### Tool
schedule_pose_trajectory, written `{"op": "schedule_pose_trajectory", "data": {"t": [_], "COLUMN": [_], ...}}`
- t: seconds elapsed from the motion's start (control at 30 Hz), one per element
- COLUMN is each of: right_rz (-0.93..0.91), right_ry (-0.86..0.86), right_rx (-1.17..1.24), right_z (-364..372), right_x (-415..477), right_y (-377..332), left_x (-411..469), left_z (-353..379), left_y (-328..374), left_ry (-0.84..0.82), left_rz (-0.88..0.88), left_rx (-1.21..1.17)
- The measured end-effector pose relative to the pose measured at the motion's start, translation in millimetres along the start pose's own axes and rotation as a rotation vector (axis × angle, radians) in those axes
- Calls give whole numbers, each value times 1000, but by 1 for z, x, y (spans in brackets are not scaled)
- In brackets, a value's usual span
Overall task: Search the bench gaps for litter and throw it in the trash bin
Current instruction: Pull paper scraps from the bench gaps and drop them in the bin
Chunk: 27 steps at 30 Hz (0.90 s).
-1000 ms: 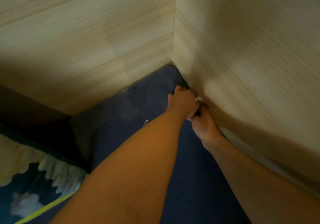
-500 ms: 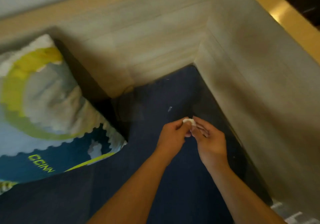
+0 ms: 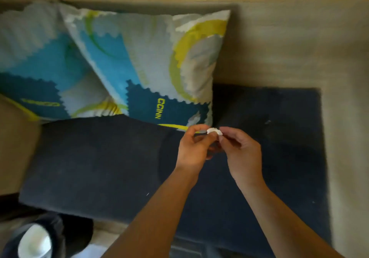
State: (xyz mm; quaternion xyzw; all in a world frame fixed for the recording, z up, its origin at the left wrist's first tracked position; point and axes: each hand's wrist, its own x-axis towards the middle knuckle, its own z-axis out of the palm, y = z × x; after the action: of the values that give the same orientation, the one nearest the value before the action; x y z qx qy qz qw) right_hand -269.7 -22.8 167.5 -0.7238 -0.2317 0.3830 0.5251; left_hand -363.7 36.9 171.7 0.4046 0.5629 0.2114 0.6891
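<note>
A small white scrap of litter (image 3: 214, 131) is pinched between the fingertips of both hands above the dark blue bench cushion (image 3: 103, 162). My left hand (image 3: 194, 148) holds its left side, my right hand (image 3: 240, 152) its right side. A trash bin (image 3: 30, 239) with a black liner and pale contents shows at the bottom left, below the bench's front edge. The gap between the cushion and the wooden wall (image 3: 343, 130) runs along the right side.
Two patterned pillows, one blue-and-white pillow (image 3: 159, 68) with yellow arcs and another pillow (image 3: 36, 64) behind it on the left, lean against the wooden back panel (image 3: 279, 44). Tiny white specks (image 3: 147, 194) lie on the cushion.
Both hands have come out of the corner gap with the white scrap and drawn back over the cushion. The view has swung left and back, bringing the pillows and bin into sight.
</note>
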Motion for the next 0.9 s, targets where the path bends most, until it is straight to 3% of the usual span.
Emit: {"op": "schedule_pose_trajectory", "data": {"t": [0.3,0.5,0.9], "right_rz": [-58,-70,-57], "right_ry": [-331,-478,-871], "right_rx": [-93,-193,-384], "right_z": [134,217,468], "right_x": [-55,-113,-312], "right_y": [-20,-20,32], "left_x": [-54,-92,-207], "left_z": [-137,-228,-497], "left_y": [-9,-30,-140], "left_ry": [368,519,948], "left_rz": [105,119,21], "left_rx": [-221,-349,-523]}}
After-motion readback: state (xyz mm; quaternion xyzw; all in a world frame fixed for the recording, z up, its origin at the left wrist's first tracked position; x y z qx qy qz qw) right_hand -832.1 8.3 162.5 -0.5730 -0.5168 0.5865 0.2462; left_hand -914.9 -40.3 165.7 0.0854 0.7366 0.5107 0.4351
